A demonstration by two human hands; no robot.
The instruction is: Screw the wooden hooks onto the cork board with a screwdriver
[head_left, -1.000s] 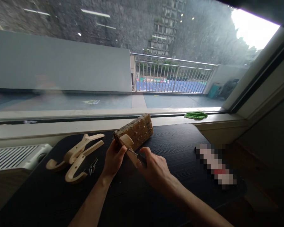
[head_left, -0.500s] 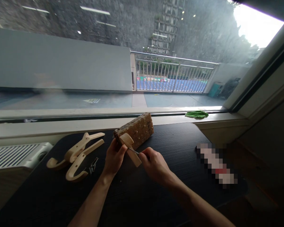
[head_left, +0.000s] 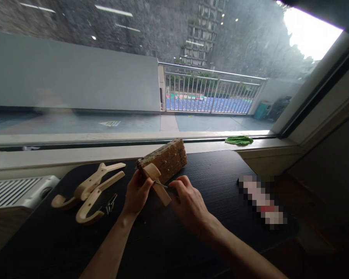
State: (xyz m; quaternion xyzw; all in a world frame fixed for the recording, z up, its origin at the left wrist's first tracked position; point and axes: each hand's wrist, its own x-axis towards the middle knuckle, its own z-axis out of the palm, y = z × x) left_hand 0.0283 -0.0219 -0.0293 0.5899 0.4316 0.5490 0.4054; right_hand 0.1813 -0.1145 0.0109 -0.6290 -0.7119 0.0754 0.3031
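Note:
My left hand (head_left: 136,197) is closed around a pale wooden hook (head_left: 163,194), pressing it against the near end of a rough brown wooden block (head_left: 170,159). The block lies tilted on the black table. In my closed right hand (head_left: 190,203) is a screwdriver (head_left: 163,186), its grip mostly hidden by the fingers. Its thin metal shaft points left, across the hook to near my left thumb; the tip's contact is unclear. Left of my hands lie two more wooden hooks, one behind (head_left: 94,180) and one in front (head_left: 88,211). Several small dark screws (head_left: 110,204) sit beside them.
The dark table (head_left: 209,182) stands against a windowsill (head_left: 203,147) with a green cloth (head_left: 238,140) on it. A blurred-out long object (head_left: 263,201) lies at the table's right side. A white radiator (head_left: 20,193) is at the left.
My right hand has turned slightly about the screwdriver, with its fingers shifted and more of the dark grip showing. The whole view has drifted a little; the held hook and block keep their places.

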